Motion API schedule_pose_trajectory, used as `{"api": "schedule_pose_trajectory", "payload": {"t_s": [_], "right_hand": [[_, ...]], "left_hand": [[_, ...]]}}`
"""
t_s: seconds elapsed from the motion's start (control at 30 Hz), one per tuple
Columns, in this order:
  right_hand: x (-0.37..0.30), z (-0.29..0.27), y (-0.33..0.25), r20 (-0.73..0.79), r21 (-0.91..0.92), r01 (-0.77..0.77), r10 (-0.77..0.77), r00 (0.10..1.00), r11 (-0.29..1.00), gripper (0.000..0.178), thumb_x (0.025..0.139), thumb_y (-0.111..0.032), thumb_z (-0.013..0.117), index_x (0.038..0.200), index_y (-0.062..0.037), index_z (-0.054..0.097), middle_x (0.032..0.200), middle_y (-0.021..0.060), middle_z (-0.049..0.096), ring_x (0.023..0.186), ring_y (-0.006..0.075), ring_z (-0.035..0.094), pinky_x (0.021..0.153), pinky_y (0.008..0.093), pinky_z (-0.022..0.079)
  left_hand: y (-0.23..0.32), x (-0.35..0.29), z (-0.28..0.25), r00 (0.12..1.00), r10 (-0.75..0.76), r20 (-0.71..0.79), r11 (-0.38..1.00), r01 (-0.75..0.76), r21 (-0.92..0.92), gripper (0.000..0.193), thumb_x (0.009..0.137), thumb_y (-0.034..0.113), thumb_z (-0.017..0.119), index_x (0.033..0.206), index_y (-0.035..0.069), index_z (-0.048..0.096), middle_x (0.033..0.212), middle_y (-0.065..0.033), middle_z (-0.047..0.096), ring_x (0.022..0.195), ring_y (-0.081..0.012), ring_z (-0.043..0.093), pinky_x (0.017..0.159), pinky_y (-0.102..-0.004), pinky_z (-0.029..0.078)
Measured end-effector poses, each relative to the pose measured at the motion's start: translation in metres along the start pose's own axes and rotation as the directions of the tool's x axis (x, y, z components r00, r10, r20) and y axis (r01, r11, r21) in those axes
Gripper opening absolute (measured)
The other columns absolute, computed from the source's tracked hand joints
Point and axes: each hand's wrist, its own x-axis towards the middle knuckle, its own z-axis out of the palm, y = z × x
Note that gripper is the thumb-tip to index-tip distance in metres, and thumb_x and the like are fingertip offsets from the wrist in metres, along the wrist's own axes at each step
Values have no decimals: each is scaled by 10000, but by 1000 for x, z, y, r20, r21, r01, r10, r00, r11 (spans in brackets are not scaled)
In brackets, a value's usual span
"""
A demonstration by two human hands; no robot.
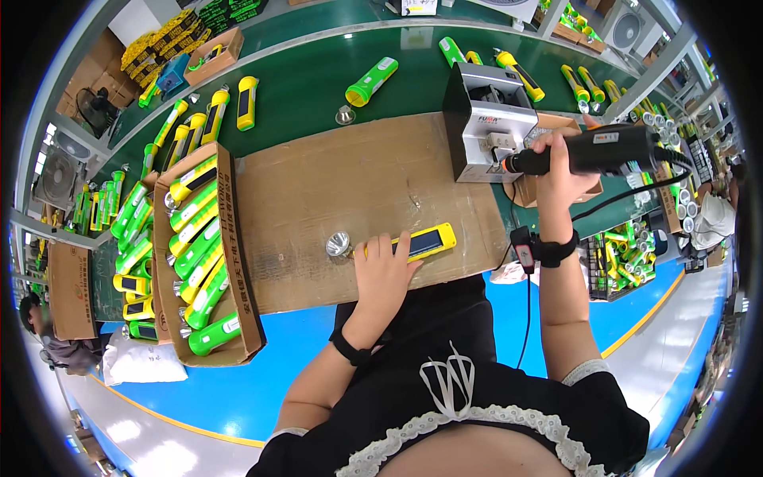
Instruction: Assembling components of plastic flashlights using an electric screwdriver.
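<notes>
My left hand [380, 274] lies over one end of a yellow flashlight body [433, 241] with a dark solar panel, its fingers curled round it on the cardboard. At that end a round silver reflector [338, 244] rests on the cardboard, just left of my fingers. My right hand [556, 179] grips a black electric screwdriver [604, 149], held level with its tip pointing left. The tip meets the front of a silver and black screw feeder [497, 115], at its small outlet. Whether a screw sits on the tip is too small to tell.
A cardboard box [238, 278] of green and yellow flashlights stands at the left, more beside it. One green flashlight [372, 82] and a loose reflector [345, 115] lie on the green bench behind. A black cable [632, 191] hangs from the screwdriver. A crate [624, 258] of parts sits right.
</notes>
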Motion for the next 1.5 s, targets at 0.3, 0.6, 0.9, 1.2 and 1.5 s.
{"api": "schedule_pose_trajectory", "payload": {"t_s": [0.3,0.6,0.9,1.2,1.5], "right_hand": [[24,10,18,77,-203,-75,92,993,976,469,765,67,597,1194,28,411,700,52,577,585,122,577,590,256,487],[12,0,-17,5,31,-62,62,998,998,469,804,41,549,1235,50,364,644,95,553,558,171,548,598,327,478],[-53,6,-42,247,236,-220,161,955,946,558,833,-74,588,1295,-38,277,729,86,494,575,179,512,582,352,470],[-84,10,-40,271,173,-277,224,936,945,566,833,-126,575,1305,-67,269,738,64,482,574,184,503,576,355,436],[-87,10,-39,267,158,-297,249,931,942,565,827,-109,611,1270,-67,262,727,93,488,588,200,515,595,371,468]], "left_hand": [[2,-3,1,998,8,-62,1000,-6,26,538,712,378,693,1138,89,537,899,-87,509,881,-242,497,835,-400,375],[1,-5,5,997,-8,-83,1000,6,-24,521,706,363,702,1127,96,549,934,-102,528,892,-262,509,864,-429,369],[-1,0,6,997,-33,-72,997,27,-78,515,688,348,720,1105,93,558,918,-81,553,877,-239,526,853,-398,372],[-2,-1,10,995,-34,-89,995,25,-95,533,672,342,736,1102,96,540,924,-61,551,884,-208,526,845,-376,375],[-2,-3,8,995,-52,-89,994,43,-101,541,668,331,742,1114,103,537,941,-57,551,913,-209,527,872,-389,370]]}}
